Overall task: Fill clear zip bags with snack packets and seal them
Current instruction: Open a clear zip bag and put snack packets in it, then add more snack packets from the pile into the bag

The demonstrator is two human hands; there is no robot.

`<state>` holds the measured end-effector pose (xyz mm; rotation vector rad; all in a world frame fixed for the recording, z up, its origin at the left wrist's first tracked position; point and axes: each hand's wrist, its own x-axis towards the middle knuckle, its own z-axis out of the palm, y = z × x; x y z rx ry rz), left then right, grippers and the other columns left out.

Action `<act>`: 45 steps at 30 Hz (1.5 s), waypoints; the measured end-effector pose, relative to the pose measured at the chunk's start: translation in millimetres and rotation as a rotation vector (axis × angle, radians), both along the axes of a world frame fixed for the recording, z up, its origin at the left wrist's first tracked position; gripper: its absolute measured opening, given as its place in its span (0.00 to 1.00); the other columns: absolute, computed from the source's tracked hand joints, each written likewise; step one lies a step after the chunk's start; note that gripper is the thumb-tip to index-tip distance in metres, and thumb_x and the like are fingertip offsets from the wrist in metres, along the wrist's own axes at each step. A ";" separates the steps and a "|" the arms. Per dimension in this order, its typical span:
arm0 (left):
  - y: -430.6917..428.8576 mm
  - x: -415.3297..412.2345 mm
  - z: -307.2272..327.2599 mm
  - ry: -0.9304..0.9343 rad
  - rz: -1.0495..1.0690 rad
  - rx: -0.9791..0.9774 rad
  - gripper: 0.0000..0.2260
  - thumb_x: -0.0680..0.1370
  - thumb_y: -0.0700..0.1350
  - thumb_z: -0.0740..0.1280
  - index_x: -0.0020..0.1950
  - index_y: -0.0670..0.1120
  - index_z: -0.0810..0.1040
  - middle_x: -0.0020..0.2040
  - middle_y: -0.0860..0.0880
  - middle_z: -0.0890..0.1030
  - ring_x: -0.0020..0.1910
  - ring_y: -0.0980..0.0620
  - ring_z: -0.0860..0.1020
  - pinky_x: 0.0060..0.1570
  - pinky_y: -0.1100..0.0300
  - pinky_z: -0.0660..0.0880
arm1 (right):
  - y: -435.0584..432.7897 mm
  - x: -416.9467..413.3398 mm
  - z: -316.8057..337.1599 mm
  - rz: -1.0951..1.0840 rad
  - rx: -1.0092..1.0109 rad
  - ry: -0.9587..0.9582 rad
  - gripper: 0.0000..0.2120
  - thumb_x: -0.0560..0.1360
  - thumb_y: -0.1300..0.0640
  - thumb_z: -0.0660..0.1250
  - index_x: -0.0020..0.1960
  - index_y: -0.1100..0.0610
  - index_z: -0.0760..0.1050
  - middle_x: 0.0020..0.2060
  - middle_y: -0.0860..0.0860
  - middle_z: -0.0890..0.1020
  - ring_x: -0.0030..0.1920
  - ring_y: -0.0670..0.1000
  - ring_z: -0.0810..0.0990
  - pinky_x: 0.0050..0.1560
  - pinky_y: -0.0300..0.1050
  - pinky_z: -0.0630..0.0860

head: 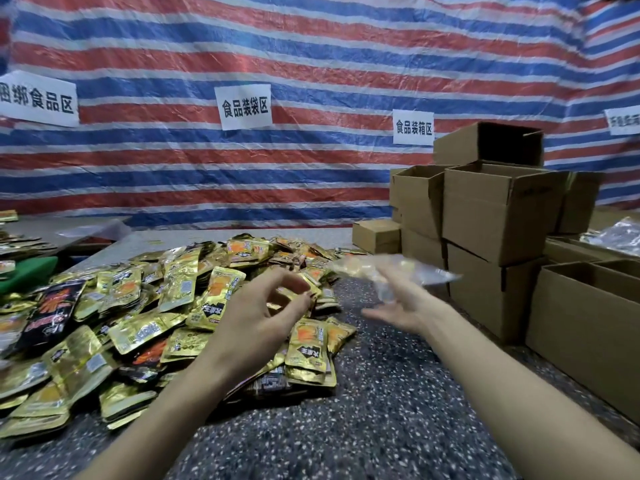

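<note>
A big heap of gold and black snack packets [145, 317] covers the left half of the speckled table [381, 410]. My left hand [263, 317] hovers over the heap's right side, fingers loosely curled with nothing between them. My right hand [401, 303] is raised to the right of the heap with thumb and fingers spread. A clear zip bag [394, 268] holding orange packets is blurred in the air at its fingertips; I cannot tell whether the fingers touch it.
Open cardboard boxes [498, 209] are stacked at the right, with more boxes [588, 323] along the table's right edge. A striped tarp with paper signs [242, 105] hangs behind. A green object [27, 275] lies at the far left.
</note>
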<state>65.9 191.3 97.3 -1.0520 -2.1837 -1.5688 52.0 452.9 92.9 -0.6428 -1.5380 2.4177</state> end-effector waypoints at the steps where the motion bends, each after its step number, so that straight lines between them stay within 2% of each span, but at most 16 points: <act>1: -3.3 -0.1 -2.7 -0.001 -0.008 -0.026 0.03 0.79 0.45 0.69 0.51 0.53 0.81 0.46 0.61 0.82 0.47 0.61 0.80 0.42 0.64 0.79 | -5.1 -2.2 -11.6 0.035 -0.001 -0.084 0.35 0.78 0.51 0.70 0.78 0.58 0.58 0.76 0.67 0.58 0.71 0.69 0.67 0.62 0.62 0.77; 3: -11.6 -1.2 -7.8 -0.015 -0.017 -0.073 0.03 0.79 0.44 0.69 0.50 0.53 0.80 0.46 0.65 0.81 0.45 0.61 0.80 0.40 0.67 0.77 | -15.6 -5.3 -32.5 0.112 0.023 -0.174 0.29 0.79 0.51 0.69 0.74 0.63 0.64 0.67 0.68 0.71 0.62 0.67 0.76 0.51 0.57 0.81; 6: -31.0 -5.9 -12.3 -0.044 0.015 -0.114 0.03 0.79 0.45 0.70 0.49 0.53 0.81 0.45 0.62 0.82 0.45 0.59 0.80 0.41 0.65 0.77 | -33.5 -10.9 -48.2 0.061 0.224 -0.182 0.15 0.82 0.51 0.65 0.57 0.64 0.78 0.47 0.58 0.83 0.43 0.55 0.82 0.34 0.44 0.80; 10: -67.7 -11.9 -16.2 -0.099 0.131 -0.123 0.03 0.79 0.45 0.70 0.48 0.53 0.82 0.46 0.56 0.83 0.46 0.58 0.81 0.45 0.59 0.80 | -65.4 -20.0 -46.1 -0.003 0.448 0.013 0.12 0.79 0.51 0.68 0.44 0.59 0.80 0.38 0.52 0.83 0.35 0.49 0.78 0.32 0.41 0.73; 15: -121.9 -24.3 -31.6 -0.150 0.329 -0.094 0.04 0.79 0.44 0.70 0.47 0.53 0.82 0.43 0.58 0.83 0.41 0.57 0.80 0.40 0.59 0.78 | -115.8 -31.9 -43.8 0.064 0.629 0.333 0.16 0.79 0.51 0.68 0.38 0.61 0.80 0.30 0.51 0.80 0.27 0.47 0.74 0.25 0.40 0.68; 19: -172.2 -38.7 -51.8 -0.131 0.573 -0.071 0.03 0.78 0.45 0.71 0.48 0.53 0.81 0.43 0.54 0.83 0.43 0.60 0.80 0.35 0.69 0.74 | -138.1 -39.1 -60.5 0.011 0.715 0.593 0.17 0.80 0.53 0.67 0.36 0.61 0.77 0.28 0.53 0.76 0.27 0.49 0.72 0.25 0.42 0.68; 20: -185.2 -42.8 -56.8 -0.119 0.646 -0.097 0.03 0.78 0.45 0.71 0.49 0.53 0.81 0.46 0.55 0.82 0.44 0.59 0.79 0.38 0.69 0.73 | -140.2 -39.8 -65.4 -0.010 0.735 0.643 0.17 0.80 0.52 0.66 0.36 0.59 0.77 0.28 0.54 0.76 0.27 0.50 0.72 0.26 0.42 0.68; 22: -211.3 -51.4 -66.1 -0.076 0.816 -0.188 0.05 0.78 0.47 0.71 0.53 0.51 0.82 0.52 0.53 0.83 0.50 0.54 0.79 0.48 0.58 0.76 | -141.0 -40.8 -72.3 -0.030 0.734 0.715 0.15 0.78 0.49 0.65 0.35 0.55 0.77 0.28 0.55 0.76 0.27 0.50 0.73 0.25 0.42 0.68; 25: -249.5 -61.0 -75.3 -0.048 1.133 -0.484 0.15 0.80 0.55 0.66 0.61 0.48 0.80 0.61 0.48 0.79 0.59 0.47 0.75 0.58 0.50 0.72 | -137.6 -42.0 -76.8 -0.007 0.723 0.762 0.13 0.77 0.49 0.65 0.38 0.55 0.78 0.29 0.58 0.76 0.26 0.49 0.72 0.23 0.40 0.68; 27: -273.1 -68.5 -81.5 -0.198 1.298 -0.759 0.26 0.79 0.66 0.59 0.63 0.46 0.78 0.64 0.46 0.77 0.62 0.44 0.72 0.61 0.49 0.69 | -134.3 -42.0 -78.2 0.002 0.726 0.774 0.13 0.77 0.48 0.66 0.38 0.55 0.78 0.29 0.59 0.76 0.26 0.49 0.72 0.22 0.39 0.68; 29: -288.6 -72.4 -86.9 -0.390 1.328 -0.888 0.29 0.78 0.69 0.54 0.57 0.47 0.78 0.60 0.45 0.78 0.59 0.44 0.74 0.57 0.50 0.69 | -131.4 -41.0 -80.3 0.007 0.738 0.786 0.13 0.76 0.48 0.66 0.39 0.55 0.79 0.29 0.59 0.76 0.26 0.49 0.72 0.23 0.38 0.68; 33: -304.9 -72.0 -89.7 -0.360 1.352 -0.794 0.10 0.77 0.50 0.65 0.39 0.46 0.75 0.43 0.46 0.83 0.44 0.44 0.79 0.43 0.55 0.70 | -128.1 -41.2 -83.3 0.017 0.789 0.791 0.12 0.76 0.50 0.66 0.38 0.55 0.79 0.29 0.60 0.77 0.25 0.48 0.72 0.23 0.38 0.68; 36: -306.5 -65.9 -80.6 -0.399 1.337 -0.701 0.20 0.72 0.56 0.75 0.32 0.45 0.72 0.32 0.49 0.80 0.34 0.47 0.77 0.38 0.58 0.70 | -128.0 -41.9 -85.9 0.029 0.772 0.789 0.13 0.76 0.50 0.66 0.37 0.56 0.79 0.28 0.59 0.77 0.26 0.48 0.72 0.24 0.38 0.68; 38: -307.1 -65.6 -72.8 -0.468 1.296 -0.722 0.22 0.74 0.61 0.72 0.33 0.46 0.73 0.34 0.47 0.81 0.35 0.47 0.79 0.43 0.57 0.73 | -129.0 -40.8 -87.1 0.044 0.774 0.792 0.13 0.76 0.49 0.67 0.38 0.55 0.79 0.29 0.58 0.77 0.26 0.48 0.72 0.24 0.38 0.69; 41: -310.1 -69.4 -58.1 -0.512 1.311 -0.724 0.17 0.82 0.54 0.64 0.48 0.39 0.81 0.46 0.41 0.84 0.45 0.42 0.80 0.52 0.51 0.76 | -128.8 -38.8 -86.8 0.034 0.837 0.795 0.12 0.76 0.50 0.67 0.37 0.53 0.79 0.28 0.57 0.77 0.25 0.50 0.72 0.25 0.41 0.69; 45: -302.1 -67.6 -33.0 -0.407 1.314 -0.634 0.15 0.83 0.45 0.60 0.39 0.41 0.75 0.41 0.39 0.79 0.45 0.38 0.79 0.51 0.47 0.78 | -129.2 -36.5 -84.1 0.033 0.855 0.761 0.12 0.76 0.49 0.66 0.35 0.51 0.78 0.28 0.57 0.78 0.26 0.49 0.73 0.27 0.42 0.70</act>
